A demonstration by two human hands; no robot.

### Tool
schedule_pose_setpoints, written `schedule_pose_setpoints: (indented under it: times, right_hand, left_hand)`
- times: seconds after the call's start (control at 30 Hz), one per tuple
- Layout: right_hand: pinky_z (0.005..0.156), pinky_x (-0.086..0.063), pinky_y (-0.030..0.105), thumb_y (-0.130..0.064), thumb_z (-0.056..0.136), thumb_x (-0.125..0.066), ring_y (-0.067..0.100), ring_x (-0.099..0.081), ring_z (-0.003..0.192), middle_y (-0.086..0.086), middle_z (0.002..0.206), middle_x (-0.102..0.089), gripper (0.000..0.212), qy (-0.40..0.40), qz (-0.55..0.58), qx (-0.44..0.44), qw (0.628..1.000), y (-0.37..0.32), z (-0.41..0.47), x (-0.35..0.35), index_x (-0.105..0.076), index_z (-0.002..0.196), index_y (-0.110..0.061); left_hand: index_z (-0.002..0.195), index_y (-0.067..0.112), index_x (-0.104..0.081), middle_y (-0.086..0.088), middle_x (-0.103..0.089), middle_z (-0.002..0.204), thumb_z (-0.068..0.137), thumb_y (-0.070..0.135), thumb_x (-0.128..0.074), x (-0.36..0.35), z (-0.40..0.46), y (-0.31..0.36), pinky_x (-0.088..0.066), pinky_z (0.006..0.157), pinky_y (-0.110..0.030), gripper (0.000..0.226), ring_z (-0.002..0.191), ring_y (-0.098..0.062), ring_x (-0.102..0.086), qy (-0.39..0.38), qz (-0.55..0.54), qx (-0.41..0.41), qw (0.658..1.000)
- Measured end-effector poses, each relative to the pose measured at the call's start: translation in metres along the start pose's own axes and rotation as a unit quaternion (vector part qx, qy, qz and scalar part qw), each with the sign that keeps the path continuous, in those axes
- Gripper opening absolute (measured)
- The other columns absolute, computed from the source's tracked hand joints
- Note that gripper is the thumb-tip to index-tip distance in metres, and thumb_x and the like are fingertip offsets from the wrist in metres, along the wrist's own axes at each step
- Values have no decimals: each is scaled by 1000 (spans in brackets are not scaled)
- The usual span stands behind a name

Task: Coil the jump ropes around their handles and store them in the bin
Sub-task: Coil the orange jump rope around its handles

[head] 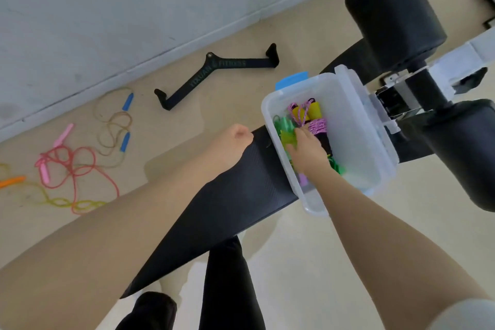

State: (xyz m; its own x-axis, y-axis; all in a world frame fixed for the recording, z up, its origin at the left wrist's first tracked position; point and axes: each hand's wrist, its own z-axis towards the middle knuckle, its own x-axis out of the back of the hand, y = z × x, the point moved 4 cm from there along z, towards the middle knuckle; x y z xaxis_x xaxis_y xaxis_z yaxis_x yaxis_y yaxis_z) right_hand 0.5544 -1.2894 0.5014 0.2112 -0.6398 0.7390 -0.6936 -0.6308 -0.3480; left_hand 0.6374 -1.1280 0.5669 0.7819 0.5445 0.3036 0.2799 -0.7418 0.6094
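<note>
A clear plastic bin (356,104) with a blue latch rests on a black padded bench (241,190). Inside lie a coiled pink rope on yellow handles (310,115) and a green coiled rope (288,132). My right hand (306,150) is down in the bin, resting on the green rope bundle; its grip is hidden. My left hand (235,142) hovers in a fist just left of the bin, holding nothing. On the floor to the left lie loose ropes: one with blue handles (126,120), one with pink handles (64,161) and one with an orange handle (12,182).
A black V-shaped cable bar (214,72) lies on the beige floor near the grey wall. Black roller pads (396,13) and the bench's white frame (455,61) stand to the right of the bin. My black-clad legs are below the bench.
</note>
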Motion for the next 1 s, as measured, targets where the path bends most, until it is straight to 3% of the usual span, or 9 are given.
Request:
schedule_pose_setpoints:
  times: [0.07, 0.17, 0.23, 0.37, 0.5, 0.67, 0.77, 0.87, 1.0]
  right_hand:
    - [107, -30, 45, -23, 98, -38, 34, -32, 134, 13, 153, -22, 47, -29, -9, -19, 999, 2, 2, -7, -30, 140, -2]
    - [109, -23, 44, -23, 96, -40, 30, -24, 138, 8, 152, -25, 43, 66, -75, 9, 995, -17, -10, 7, -38, 137, -9]
    - [105, -30, 42, -19, 93, -43, 31, -35, 131, 9, 144, -37, 38, 87, -74, 77, 990, -44, -22, 16, -48, 129, -8]
    - [91, -43, 36, -11, 93, -41, 28, -52, 110, 9, 127, -51, 29, -2, -34, 212, 977, -119, -54, 11, -57, 117, -7]
    - [83, -38, 27, -12, 97, -35, 25, -54, 108, 9, 121, -58, 31, -112, -53, 268, 955, -204, -95, -13, -56, 120, -9]
    - [80, -39, 25, -15, 98, -37, 20, -53, 95, 5, 106, -60, 28, -180, -115, 333, 918, -301, -170, -76, -58, 115, -9]
    - [78, -34, 22, -14, 98, -36, 16, -48, 92, 1, 97, -53, 26, -203, -142, 357, 901, -354, -220, -130, -60, 108, -12]
    - [92, -37, 28, -14, 98, -36, 24, -53, 111, 8, 118, -60, 29, -202, -184, 380, 884, -410, -272, -188, -60, 114, -10]
    - [98, -41, 38, -15, 99, -31, 30, -53, 115, 11, 129, -56, 35, -205, -254, 386, 863, -480, -332, -269, -55, 123, -6]
  left_hand:
    - [131, 17, -47, 2, -53, 121, 99, 28, -40, 0, 6, -9, -40, 96, -27, 35, 110, -14, -51, 10, -21, 16, 1000]
    - [129, 15, -48, 4, -54, 117, 98, 26, -40, 5, 4, -17, -43, 92, -27, 33, 98, -12, -56, 10, -37, 21, 999]
    - [125, 16, -51, 5, -57, 115, 98, 24, -41, 16, -3, -19, -44, 93, -28, 30, 92, -10, -58, 9, -41, 16, 999]
    - [122, 16, -54, 8, -62, 101, 98, 26, -43, 57, -35, -30, -46, 93, -30, 29, 89, -10, -61, 36, -76, 0, 996]
    - [124, 12, -53, 1, -63, 103, 98, 20, -43, 117, -90, -75, -43, 77, -17, 29, 87, -14, -60, 113, -106, 3, 988]
    - [114, 12, -57, 3, -64, 92, 94, 14, -47, 200, -192, -194, -46, 81, -29, 23, 77, -15, -61, 221, -149, 24, 963]
    - [112, 8, -57, -7, -61, 90, 96, 7, -44, 243, -260, -282, -43, 58, -13, 20, 67, -12, -56, 279, -199, 25, 939]
    - [100, 11, -56, -7, -61, 86, 96, 7, -44, 284, -323, -373, -38, 56, -17, 13, 57, -8, -58, 317, -229, 38, 920]
    - [88, 17, -55, 0, -60, 79, 95, 6, -42, 338, -394, -478, -40, 55, -15, 19, 43, 6, -56, 349, -239, 52, 905]
